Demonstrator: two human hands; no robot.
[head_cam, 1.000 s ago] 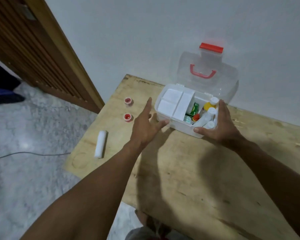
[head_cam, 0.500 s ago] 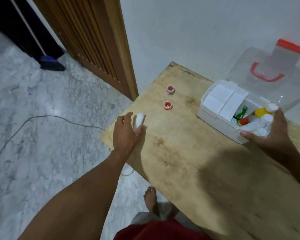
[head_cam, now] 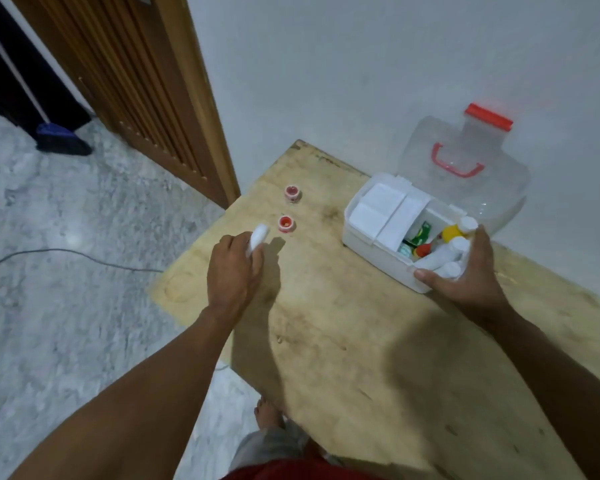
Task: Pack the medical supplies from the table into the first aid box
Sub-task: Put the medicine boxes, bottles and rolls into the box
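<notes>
- Bandage roll (head_cam: 258, 238), white and cylindrical, is held in the left hand (head_cam: 234, 271), above the left part of the worktop (head_cam: 343, 341); only its upper end is seen past the knuckles.
- Its long axis is tilted up and away from the person, leaning slightly to the right.
- The left fingers (head_cam: 255, 261) are curled together and clamped around the roll's lower part.
- The first aid box (head_cam: 371, 242) is set well apart, to the right of the roll, with its clear lid (head_cam: 465, 188) thrown back against the wall.
- The right hand (head_cam: 465, 275) is laid on the box's near right corner, its fingers (head_cam: 430, 276) pressed to the wall and rim; nothing is carried by it, and the box is judged to be steadied.
- The box's left part is covered by a white tray (head_cam: 378, 209), while the open right part is crowded with bottles (head_cam: 445, 256).
- A carry to the right is judged to be needed, and little free room is offered for a long roll.
- 2 small red-capped jars (head_cam: 286, 224) are left on the worktop, just beyond the roll and nearer to the left hand.
</notes>
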